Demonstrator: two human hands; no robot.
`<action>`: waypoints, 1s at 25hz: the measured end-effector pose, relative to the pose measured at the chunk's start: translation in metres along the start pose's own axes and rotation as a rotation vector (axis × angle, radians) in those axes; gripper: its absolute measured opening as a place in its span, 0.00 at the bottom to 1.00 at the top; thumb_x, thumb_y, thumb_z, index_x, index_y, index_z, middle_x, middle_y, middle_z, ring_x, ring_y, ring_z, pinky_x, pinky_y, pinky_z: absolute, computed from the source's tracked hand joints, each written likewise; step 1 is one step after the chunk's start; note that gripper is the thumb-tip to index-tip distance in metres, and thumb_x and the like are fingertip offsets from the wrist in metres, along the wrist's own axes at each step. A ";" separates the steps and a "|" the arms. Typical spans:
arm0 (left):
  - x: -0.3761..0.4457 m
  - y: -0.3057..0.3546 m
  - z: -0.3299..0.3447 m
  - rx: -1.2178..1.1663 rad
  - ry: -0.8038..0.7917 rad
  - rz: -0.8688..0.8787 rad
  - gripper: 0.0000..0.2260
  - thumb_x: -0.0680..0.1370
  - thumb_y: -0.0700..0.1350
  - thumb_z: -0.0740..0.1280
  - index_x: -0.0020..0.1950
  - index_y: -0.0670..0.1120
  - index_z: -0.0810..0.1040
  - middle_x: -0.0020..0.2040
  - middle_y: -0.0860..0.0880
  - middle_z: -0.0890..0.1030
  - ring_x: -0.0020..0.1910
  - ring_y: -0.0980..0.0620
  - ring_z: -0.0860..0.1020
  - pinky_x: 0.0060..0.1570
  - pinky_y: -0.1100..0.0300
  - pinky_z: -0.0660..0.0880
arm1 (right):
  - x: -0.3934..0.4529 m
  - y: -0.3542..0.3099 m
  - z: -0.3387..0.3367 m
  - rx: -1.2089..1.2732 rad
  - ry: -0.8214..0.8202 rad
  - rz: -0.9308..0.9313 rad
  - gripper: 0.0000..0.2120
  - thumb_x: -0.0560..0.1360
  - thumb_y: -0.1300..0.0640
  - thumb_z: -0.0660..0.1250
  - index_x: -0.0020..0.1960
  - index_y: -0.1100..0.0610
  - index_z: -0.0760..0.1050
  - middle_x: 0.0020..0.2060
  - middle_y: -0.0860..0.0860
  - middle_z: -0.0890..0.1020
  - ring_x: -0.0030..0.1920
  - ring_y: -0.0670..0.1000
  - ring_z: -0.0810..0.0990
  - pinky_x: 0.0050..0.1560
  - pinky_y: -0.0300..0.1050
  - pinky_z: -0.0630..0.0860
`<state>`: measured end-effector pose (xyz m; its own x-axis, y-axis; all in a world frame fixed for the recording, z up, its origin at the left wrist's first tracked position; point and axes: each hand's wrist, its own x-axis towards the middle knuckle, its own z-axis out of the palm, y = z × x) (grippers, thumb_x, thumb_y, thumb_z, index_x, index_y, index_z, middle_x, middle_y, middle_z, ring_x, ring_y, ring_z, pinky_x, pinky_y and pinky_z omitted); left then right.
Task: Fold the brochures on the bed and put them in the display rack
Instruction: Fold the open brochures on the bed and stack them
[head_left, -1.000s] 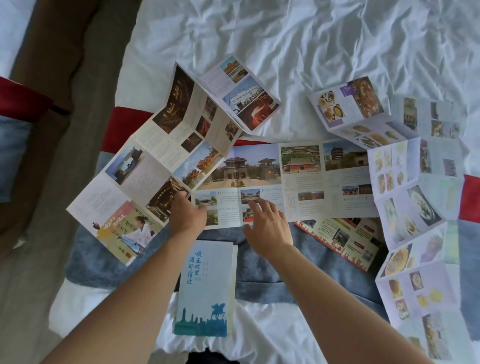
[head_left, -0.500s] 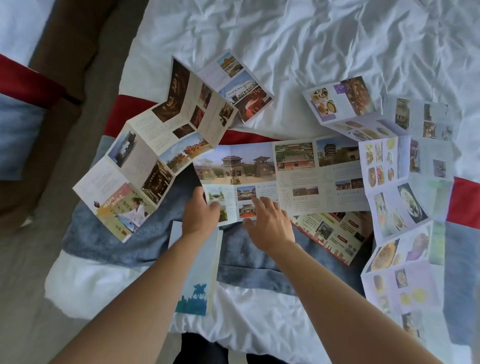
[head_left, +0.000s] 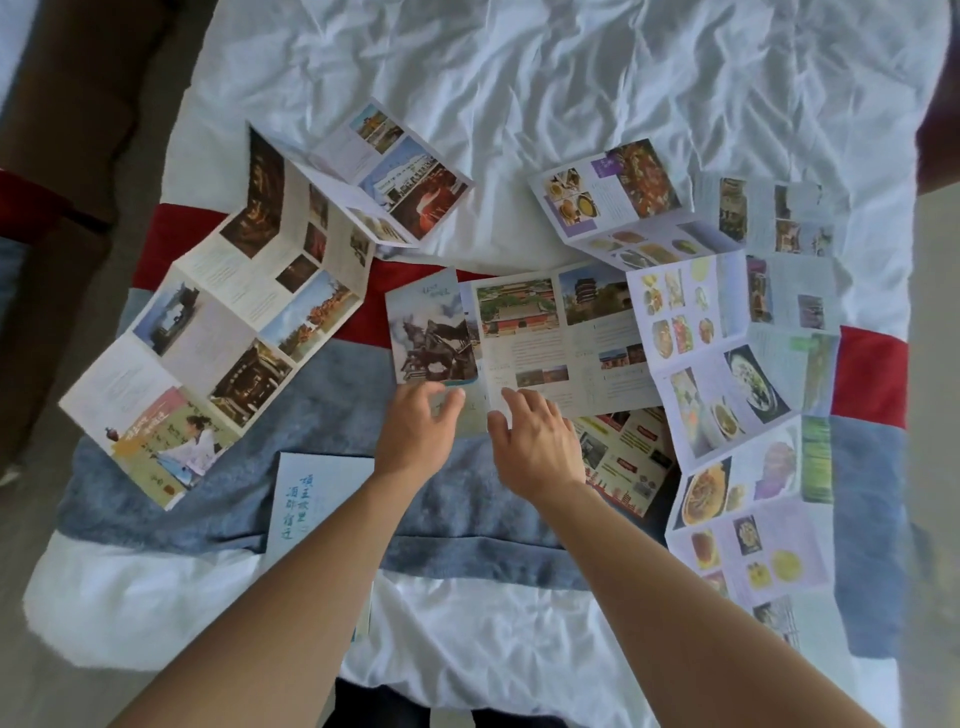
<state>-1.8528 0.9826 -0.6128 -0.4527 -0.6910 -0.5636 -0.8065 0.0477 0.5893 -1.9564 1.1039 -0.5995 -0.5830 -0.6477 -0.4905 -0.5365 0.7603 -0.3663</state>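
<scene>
Pinching the glossy temple brochure's (head_left: 540, 338) folded left panel, the left hand (head_left: 415, 431) grips paper; the right hand (head_left: 535, 447) presses flat, fingers spread, near the rumpled bed's (head_left: 571, 78) foot edge.

Blue handwritten-style Chinese characters in vertical columns, seemingly 项王故里 and 酒都宿迁, stand on the pale folded booklet (head_left: 311, 506) lying just left of the left forearm (head_left: 291, 597), while print on the unfolded brochures beyond the booklet is too small to read
</scene>
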 end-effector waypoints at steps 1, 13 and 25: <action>0.005 -0.003 0.001 0.024 0.016 -0.024 0.17 0.79 0.58 0.62 0.60 0.49 0.77 0.61 0.48 0.73 0.61 0.48 0.73 0.62 0.49 0.72 | 0.002 0.003 0.001 0.003 -0.008 0.014 0.25 0.82 0.42 0.50 0.73 0.52 0.66 0.69 0.52 0.72 0.67 0.56 0.70 0.66 0.56 0.66; 0.040 -0.023 -0.005 -0.114 0.064 -0.379 0.11 0.78 0.51 0.70 0.54 0.45 0.78 0.51 0.47 0.83 0.36 0.55 0.77 0.28 0.61 0.67 | 0.020 0.003 0.015 -0.005 -0.062 0.053 0.30 0.78 0.38 0.56 0.76 0.51 0.61 0.70 0.52 0.71 0.67 0.56 0.72 0.65 0.57 0.68; 0.019 -0.073 -0.066 -0.031 0.160 -0.322 0.08 0.81 0.47 0.65 0.48 0.43 0.75 0.47 0.44 0.80 0.42 0.43 0.78 0.34 0.55 0.69 | 0.007 -0.044 0.036 -0.037 -0.094 -0.040 0.30 0.79 0.41 0.60 0.77 0.53 0.60 0.71 0.52 0.69 0.69 0.56 0.69 0.68 0.55 0.66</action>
<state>-1.7778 0.9188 -0.6281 -0.1099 -0.7710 -0.6273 -0.8852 -0.2112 0.4146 -1.9144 1.0679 -0.6155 -0.5022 -0.6685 -0.5486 -0.5810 0.7307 -0.3584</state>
